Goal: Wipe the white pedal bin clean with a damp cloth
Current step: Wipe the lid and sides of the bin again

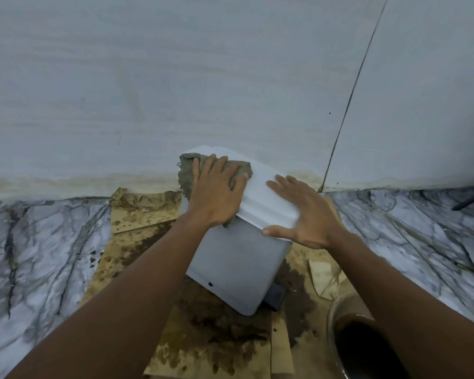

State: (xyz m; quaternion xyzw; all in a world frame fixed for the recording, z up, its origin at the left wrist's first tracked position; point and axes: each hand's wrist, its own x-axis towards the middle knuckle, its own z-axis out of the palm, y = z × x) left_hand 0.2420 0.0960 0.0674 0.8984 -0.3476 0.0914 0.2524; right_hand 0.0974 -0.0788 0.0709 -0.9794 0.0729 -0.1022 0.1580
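Stained cardboard [137, 214], white bin [238, 269] tilted, L hand [216, 192] flat on cloth [186, 170], R hand [304, 214] flat.

A home floor corner: veined marble tiles [52, 255], pale wall [175, 77], stained cardboard [145, 212].

The rectangular plastic pedal bin [238, 263] is white, greyer on its shaded front, with a small dark dot low down and a black pedal [276, 296]. The rumpled damp cloth [186, 173] is grey-green. The flattened cardboard sheets [145, 212] are tan, blotched dark brown. The stone floor [47, 255] is white marble veined dark grey. The smooth wall [148, 91] is pale grey, stained yellowish along its base.
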